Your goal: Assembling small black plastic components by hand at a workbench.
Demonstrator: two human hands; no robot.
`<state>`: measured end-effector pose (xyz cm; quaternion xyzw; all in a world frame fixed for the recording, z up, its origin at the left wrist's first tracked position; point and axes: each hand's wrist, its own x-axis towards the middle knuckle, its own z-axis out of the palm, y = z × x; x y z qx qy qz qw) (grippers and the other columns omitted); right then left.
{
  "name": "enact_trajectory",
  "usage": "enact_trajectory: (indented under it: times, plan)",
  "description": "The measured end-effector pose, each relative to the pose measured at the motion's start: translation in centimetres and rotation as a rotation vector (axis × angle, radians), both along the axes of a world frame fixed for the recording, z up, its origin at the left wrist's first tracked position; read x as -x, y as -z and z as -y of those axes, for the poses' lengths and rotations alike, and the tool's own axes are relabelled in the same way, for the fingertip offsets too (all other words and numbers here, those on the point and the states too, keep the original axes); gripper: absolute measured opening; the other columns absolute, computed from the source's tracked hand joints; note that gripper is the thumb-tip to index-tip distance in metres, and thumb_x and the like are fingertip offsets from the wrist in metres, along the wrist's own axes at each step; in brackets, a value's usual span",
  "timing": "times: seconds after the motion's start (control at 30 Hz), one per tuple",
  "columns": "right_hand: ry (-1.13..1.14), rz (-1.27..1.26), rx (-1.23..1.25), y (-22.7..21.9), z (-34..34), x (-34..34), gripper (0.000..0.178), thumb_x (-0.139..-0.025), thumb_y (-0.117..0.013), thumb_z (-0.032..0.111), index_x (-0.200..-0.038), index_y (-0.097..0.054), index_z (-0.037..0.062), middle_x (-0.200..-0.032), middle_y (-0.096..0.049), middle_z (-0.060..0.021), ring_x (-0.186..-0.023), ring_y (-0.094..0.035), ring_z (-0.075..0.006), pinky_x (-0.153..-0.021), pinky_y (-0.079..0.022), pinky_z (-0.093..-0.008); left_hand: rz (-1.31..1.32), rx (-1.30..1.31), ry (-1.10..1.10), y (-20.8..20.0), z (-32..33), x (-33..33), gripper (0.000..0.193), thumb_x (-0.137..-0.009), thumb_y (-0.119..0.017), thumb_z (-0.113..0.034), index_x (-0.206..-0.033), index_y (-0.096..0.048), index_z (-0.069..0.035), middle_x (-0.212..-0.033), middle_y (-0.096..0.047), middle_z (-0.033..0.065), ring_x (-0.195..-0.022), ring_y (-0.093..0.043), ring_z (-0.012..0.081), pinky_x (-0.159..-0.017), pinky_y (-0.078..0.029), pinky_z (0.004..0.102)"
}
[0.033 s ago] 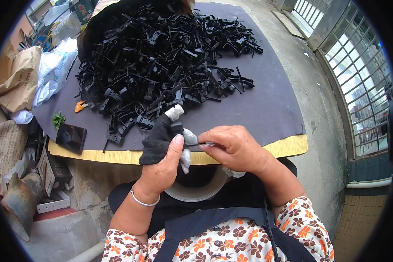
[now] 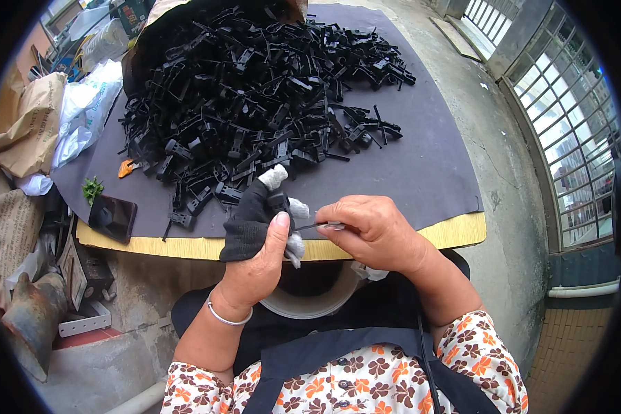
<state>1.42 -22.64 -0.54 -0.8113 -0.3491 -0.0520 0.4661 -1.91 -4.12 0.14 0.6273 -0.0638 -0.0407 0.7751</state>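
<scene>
My left hand wears a dark glove with pale fingertips, its thumb bare. It is closed on a small black plastic part, mostly hidden among the fingers. Close by on the right, my bare right hand pinches a small, thin metal tool. A slim dark length reaches from that pinch toward the left hand's fingers; whether it belongs to the tool or the part, I cannot tell. Beyond both hands lies a big heap of black plastic parts, with clip-like bodies and thin strips.
A dark grey cloth covers the table, whose yellow edge shows. A phone, a green sprig and an orange piece lie at left. Below the hands is a round pale container. Bags crowd the left.
My right hand has drawn slightly away to the right with the metal tool, showing more of the slim dark length. The left hand's gloved fingers have shifted a little.
</scene>
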Motion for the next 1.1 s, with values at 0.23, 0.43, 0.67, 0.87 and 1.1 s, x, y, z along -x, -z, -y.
enact_trajectory:
  times: [0.23,0.43,0.67,0.87,1.1]
  plan:
    - [0.031,-0.026,-0.134,-0.3,-0.4,0.3,0.018,-0.074,-0.074,0.005,-0.086,-0.061,0.0048,-0.061,-0.05,-0.0022,-0.051,-0.044,-0.0121,-0.047,-0.037,-0.0274,-0.051,-0.062,0.243,-0.2,-1.0,-0.1,0.039,-0.09,-0.05,-0.007,-0.128,-0.043,0.002,-0.077,-0.057,0.0022,-0.058,-0.05,0.0044,-0.052,-0.043,0.0199]
    - [-0.01,-0.284,-0.078,-0.4,-0.1,0.3,0.018,-0.083,-0.069,0.012,-0.084,-0.053,0.0036,-0.066,-0.051,-0.0036,-0.054,-0.042,-0.0108,-0.049,-0.037,-0.0285,-0.131,-0.177,0.223,-0.4,-0.4,0.2,0.032,-0.089,-0.05,-0.006,-0.119,-0.047,0.002,-0.076,-0.058,0.0024,-0.059,-0.05,0.0037,-0.051,-0.042,0.0195]
    - [-0.141,-0.308,-0.01,-0.1,0.0,-0.1,0.02,-0.093,-0.056,0.019,-0.088,-0.055,0.0,-0.068,-0.053,-0.0146,-0.055,-0.05,-0.025,-0.053,-0.041,-0.034,-0.145,-0.064,0.216,-0.2,-0.8,0.1,0.028,-0.089,-0.049,-0.005,-0.115,-0.048,0.003,-0.082,-0.059,0.0034,-0.056,-0.05,0.0036,-0.05,-0.042,0.0192]
    - [-0.128,-0.403,0.028,-0.9,0.0,-0.2,0.022,-0.091,-0.059,0.021,-0.084,-0.059,0.0001,-0.064,-0.057,-0.0163,-0.055,-0.054,-0.0285,-0.055,-0.044,-0.0357,-0.158,-0.033,0.291,0.0,-0.8,0.0,0.028,-0.089,-0.05,-0.006,-0.116,-0.047,0.001,-0.083,-0.058,0.0028,-0.059,-0.048,0.0026,-0.051,-0.041,0.0186]
    - [-0.103,-0.442,-0.011,-0.8,-0.2,0.1,0.02,-0.091,-0.059,0.018,-0.082,-0.058,-0.0002,-0.064,-0.055,-0.0115,-0.054,-0.051,-0.021,-0.053,-0.042,-0.0329,-0.104,-0.115,0.234,0.3,-0.7,0.2,0.027,-0.088,-0.051,-0.005,-0.114,-0.047,0.001,-0.083,-0.058,0.0021,-0.061,-0.048,0.0021,-0.053,-0.041,0.0183]
